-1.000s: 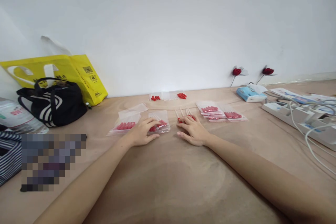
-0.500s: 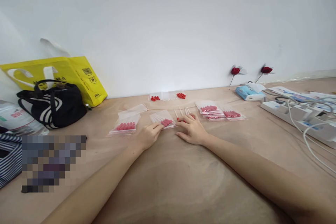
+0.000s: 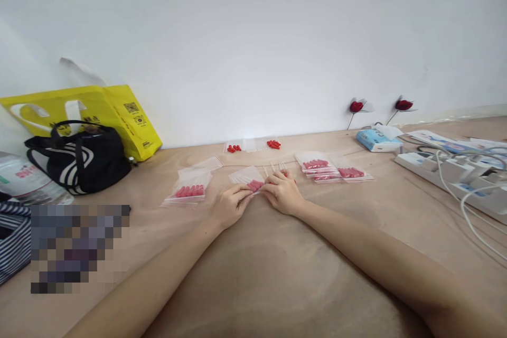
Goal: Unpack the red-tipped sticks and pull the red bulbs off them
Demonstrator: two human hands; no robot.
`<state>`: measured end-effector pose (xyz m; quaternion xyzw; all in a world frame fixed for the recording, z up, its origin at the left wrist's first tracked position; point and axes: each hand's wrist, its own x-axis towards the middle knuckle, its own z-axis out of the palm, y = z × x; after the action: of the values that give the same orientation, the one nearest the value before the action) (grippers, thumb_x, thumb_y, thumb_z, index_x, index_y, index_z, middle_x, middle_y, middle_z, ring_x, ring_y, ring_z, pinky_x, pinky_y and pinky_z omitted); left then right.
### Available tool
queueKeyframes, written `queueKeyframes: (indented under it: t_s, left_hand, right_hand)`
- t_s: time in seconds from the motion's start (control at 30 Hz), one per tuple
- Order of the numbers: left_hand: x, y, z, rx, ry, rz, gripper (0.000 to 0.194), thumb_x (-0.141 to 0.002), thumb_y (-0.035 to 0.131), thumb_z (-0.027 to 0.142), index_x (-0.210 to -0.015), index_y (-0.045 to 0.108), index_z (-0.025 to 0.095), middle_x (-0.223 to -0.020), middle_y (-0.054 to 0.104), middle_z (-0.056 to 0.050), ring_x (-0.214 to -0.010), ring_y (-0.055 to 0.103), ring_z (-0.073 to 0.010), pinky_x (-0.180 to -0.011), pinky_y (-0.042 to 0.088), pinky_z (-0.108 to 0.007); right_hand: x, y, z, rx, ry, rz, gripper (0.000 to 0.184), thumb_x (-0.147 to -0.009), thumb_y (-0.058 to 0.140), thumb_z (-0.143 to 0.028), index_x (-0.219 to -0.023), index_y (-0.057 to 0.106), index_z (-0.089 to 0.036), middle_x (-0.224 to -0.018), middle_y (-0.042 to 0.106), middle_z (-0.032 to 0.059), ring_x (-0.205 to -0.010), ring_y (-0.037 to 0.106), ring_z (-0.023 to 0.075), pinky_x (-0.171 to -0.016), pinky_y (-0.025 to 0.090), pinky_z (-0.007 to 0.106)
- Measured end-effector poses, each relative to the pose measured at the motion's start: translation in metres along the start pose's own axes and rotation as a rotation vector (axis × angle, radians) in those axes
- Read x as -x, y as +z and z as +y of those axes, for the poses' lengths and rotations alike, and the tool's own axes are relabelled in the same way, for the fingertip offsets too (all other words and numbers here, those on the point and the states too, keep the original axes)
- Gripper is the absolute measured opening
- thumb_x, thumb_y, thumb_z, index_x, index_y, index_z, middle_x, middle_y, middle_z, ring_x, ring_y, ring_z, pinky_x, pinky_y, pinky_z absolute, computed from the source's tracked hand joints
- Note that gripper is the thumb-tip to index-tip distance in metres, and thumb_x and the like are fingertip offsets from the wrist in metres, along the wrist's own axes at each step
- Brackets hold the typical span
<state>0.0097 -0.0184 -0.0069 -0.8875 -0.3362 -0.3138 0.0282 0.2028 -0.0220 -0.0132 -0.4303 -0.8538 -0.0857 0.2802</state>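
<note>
Between my hands lies a small clear zip bag [image 3: 244, 174] with several red capsule-shaped pieces in it. My left hand [image 3: 232, 207] pinches the near left edge of this bag. The fingers of my right hand [image 3: 284, 194] are closed on its near right edge, close to the left fingertips. Just behind my right hand, thin white sticks [image 3: 272, 167] poke out, and a bit of red shows by its knuckles. A pile of filled zip bags [image 3: 189, 190] lies to the left. Another filled stack [image 3: 316, 165] is to the right, with one more filled bag [image 3: 351, 172] beside it.
Red pieces [image 3: 273, 144] and clear bags [image 3: 249, 145] lie along the wall. A black bag [image 3: 95, 161] and yellow tote [image 3: 137, 116] stand left. On the right are a tissue pack [image 3: 376, 140], a power strip [image 3: 471, 187] with cables, and two fabric roses [image 3: 356, 107].
My right hand has moved left and its fingers have closed on the bag's edge. My left hand has shifted slightly right, bringing both sets of fingertips close together.
</note>
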Motion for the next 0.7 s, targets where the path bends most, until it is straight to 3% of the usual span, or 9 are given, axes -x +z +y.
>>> queueKeyframes:
  t_s: [0.23, 0.47, 0.7]
  left_hand:
    - [0.0002, 0.001, -0.0005, 0.058, -0.015, -0.023, 0.02, -0.081, 0.05, 0.03, -0.093, 0.062, 0.019, -0.097, 0.065, -0.005, -0.088, 0.061, -0.0164, -0.08, 0.049, -0.031]
    - [-0.0009, -0.001, -0.0003, 0.06, -0.039, -0.057, 0.023, -0.086, 0.04, 0.025, -0.084, 0.062, 0.018, -0.088, 0.067, -0.003, -0.08, 0.062, -0.0152, -0.074, 0.049, -0.029]
    - [-0.0005, -0.0004, -0.0012, 0.05, -0.018, -0.067, 0.017, -0.08, 0.05, 0.029, -0.09, 0.06, 0.018, -0.091, 0.065, -0.003, -0.082, 0.061, -0.0153, -0.074, 0.049, -0.028]
  right_hand:
    - [0.0003, -0.0003, 0.0009, 0.007, 0.013, -0.01, 0.024, -0.087, 0.039, -0.029, -0.083, 0.061, -0.02, -0.084, 0.06, 0.0051, -0.085, 0.045, 0.0182, -0.082, 0.021, 0.038]
    - [0.0015, 0.0006, 0.0024, -0.055, 0.017, 0.004, 0.023, -0.084, 0.044, -0.038, -0.087, 0.06, -0.021, -0.086, 0.061, 0.004, -0.086, 0.046, 0.0182, -0.083, 0.021, 0.037]
    - [0.0014, 0.0, 0.0022, -0.053, 0.022, -0.032, 0.022, -0.086, 0.04, -0.026, -0.083, 0.061, -0.021, -0.08, 0.063, 0.003, -0.083, 0.047, 0.0174, -0.082, 0.02, 0.037]
